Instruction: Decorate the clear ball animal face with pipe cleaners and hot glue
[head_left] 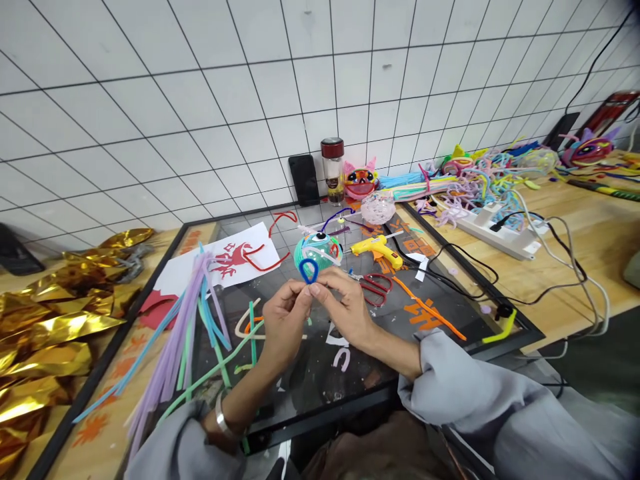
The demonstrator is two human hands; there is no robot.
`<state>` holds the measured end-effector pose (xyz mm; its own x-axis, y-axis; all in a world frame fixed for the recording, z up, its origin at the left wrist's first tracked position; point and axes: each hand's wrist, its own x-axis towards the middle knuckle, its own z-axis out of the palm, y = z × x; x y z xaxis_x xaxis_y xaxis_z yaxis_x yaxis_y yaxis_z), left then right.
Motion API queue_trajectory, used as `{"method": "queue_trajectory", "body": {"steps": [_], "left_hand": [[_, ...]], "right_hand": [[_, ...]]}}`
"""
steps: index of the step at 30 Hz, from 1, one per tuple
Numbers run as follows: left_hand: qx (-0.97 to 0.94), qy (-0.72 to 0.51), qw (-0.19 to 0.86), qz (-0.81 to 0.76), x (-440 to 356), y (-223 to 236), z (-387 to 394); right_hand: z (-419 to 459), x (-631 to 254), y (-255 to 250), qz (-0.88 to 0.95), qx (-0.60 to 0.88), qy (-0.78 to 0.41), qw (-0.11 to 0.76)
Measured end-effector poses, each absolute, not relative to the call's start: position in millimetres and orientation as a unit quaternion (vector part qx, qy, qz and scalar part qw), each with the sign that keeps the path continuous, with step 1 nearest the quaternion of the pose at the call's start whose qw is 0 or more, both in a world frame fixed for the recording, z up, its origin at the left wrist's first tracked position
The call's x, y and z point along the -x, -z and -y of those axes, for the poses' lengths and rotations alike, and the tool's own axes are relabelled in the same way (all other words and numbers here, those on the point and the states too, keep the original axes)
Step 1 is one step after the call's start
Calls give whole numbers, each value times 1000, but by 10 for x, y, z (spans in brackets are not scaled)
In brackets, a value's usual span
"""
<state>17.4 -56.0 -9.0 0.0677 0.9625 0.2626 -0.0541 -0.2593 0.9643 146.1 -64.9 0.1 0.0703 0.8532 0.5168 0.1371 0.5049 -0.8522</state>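
A blue pipe cleaner point(309, 262) is bent into a small loop, and both my hands pinch its lower ends together. My left hand point(286, 320) closes on it from the left, thumb and finger meeting below the loop. From the other side my right hand point(345, 308) does the same, its thumb touching the left one. Just behind the loop sits a green round ornament point(320, 250) with an eye on it, partly covered by the loop. Red-handled scissors point(376, 289) and a yellow glue gun point(377, 249) lie right of my hands.
Purple and blue pipe cleaners point(195, 300) spread at the left, over white paper point(260, 240) with a red cutout. Gold foil point(45, 320) lies far left. A power strip point(500, 230) with cables stands right. A jar point(333, 170) and a phone point(303, 179) lean near the wall.
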Motion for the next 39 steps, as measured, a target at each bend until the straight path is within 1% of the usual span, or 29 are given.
{"method": "queue_trajectory", "body": {"steps": [4, 10, 13, 17, 19, 23, 29, 34, 36, 39], "left_hand": [[-570, -556, 444, -411, -263, 102, 569], [-574, -552, 421, -434, -287, 99, 575], [-580, -530, 456, -418, -275, 112, 564], [-562, -520, 516, -384, -249, 144, 549], [-553, -518, 530, -380, -240, 148, 548], [-555, -506, 532, -391, -239, 104, 554], [-563, -513, 503, -408, -248, 14, 555], [-568, -523, 482, -415, -245, 17, 561], [-565, -514, 494, -415, -244, 28, 565], [-559, -503, 528, -396, -244, 46, 570]], "right_hand": [[621, -1477, -13, 577, 406, -324, 630], [551, -1498, 10, 545, 422, -374, 620], [518, -1520, 35, 519, 430, -408, 616], [486, -1551, 53, 459, 428, -490, 605], [482, -1557, 57, 439, 428, -504, 608], [492, -1554, 61, 440, 435, -492, 613], [514, -1546, 55, 496, 432, -430, 618], [530, -1542, 53, 477, 435, -469, 603], [532, -1544, 56, 463, 436, -483, 601], [527, -1554, 62, 460, 441, -474, 608]]}}
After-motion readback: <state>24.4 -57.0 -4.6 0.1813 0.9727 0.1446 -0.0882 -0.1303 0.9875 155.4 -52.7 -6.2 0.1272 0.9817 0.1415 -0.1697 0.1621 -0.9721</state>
